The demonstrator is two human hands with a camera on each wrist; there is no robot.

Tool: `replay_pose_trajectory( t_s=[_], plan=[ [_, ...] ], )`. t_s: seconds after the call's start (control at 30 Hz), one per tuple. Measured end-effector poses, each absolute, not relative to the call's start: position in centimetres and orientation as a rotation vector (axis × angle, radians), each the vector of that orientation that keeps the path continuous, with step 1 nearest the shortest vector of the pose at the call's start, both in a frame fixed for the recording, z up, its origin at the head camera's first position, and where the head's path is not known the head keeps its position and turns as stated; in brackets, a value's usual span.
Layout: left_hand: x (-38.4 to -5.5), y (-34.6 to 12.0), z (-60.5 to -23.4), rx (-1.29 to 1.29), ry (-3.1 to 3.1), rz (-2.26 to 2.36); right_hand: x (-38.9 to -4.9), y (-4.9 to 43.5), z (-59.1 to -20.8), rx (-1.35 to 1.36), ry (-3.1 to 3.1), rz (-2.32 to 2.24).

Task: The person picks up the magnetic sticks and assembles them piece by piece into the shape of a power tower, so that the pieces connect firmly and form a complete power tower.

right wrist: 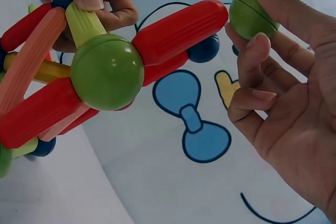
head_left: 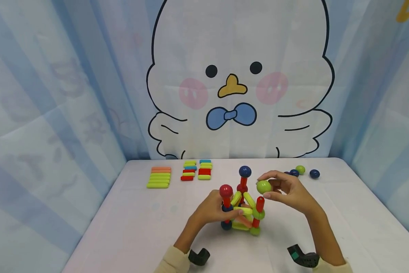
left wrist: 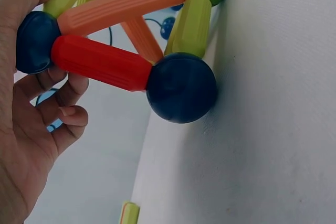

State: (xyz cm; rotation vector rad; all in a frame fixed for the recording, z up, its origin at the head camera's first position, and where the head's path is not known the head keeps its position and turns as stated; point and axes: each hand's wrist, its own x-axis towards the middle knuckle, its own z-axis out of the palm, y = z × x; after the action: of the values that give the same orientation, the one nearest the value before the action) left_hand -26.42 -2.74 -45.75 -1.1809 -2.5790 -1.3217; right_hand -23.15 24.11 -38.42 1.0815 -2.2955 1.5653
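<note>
A frame of coloured balls and ribbed sticks [head_left: 247,211] stands on the table, with three red sticks rising from its top corners. My left hand [head_left: 212,207] grips it at the left corner; in the left wrist view, thumb and fingers lie around a dark blue ball [left wrist: 37,42]. Between thumb and fingertips my right hand [head_left: 291,189] pinches a green ball [head_left: 264,186]. That ball is just above the bare end of the right upright red stick [head_left: 260,204]. In the right wrist view it is very near the stick's tip; contact cannot be told. The other two uprights carry a red ball [head_left: 226,190] and a blue ball [head_left: 245,171].
Pale orange and yellow-green sticks [head_left: 158,181] lie in a row at the back left. Beside them are two short stacks of mixed sticks [head_left: 205,171]. Several loose balls [head_left: 314,174], blue and green, lie behind my right hand. A printed curtain [head_left: 232,140] hangs behind the table.
</note>
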Motion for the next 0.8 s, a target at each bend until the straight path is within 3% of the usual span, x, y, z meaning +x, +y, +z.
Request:
replay_pose_trajectory(
  t_s=[0.53, 0.8],
  plan=[
    [-26.3, -2.9, -45.1, -1.166, -2.692, -1.26, -23.1, 24.1, -38.9, 1.14, -2.349, 1.592],
    [-27.2, -6.7, -43.6, -1.034, -2.975, -1.317, -22.9, 24.5, -39.5, 1.052, -2.602, 1.666]
  ],
)
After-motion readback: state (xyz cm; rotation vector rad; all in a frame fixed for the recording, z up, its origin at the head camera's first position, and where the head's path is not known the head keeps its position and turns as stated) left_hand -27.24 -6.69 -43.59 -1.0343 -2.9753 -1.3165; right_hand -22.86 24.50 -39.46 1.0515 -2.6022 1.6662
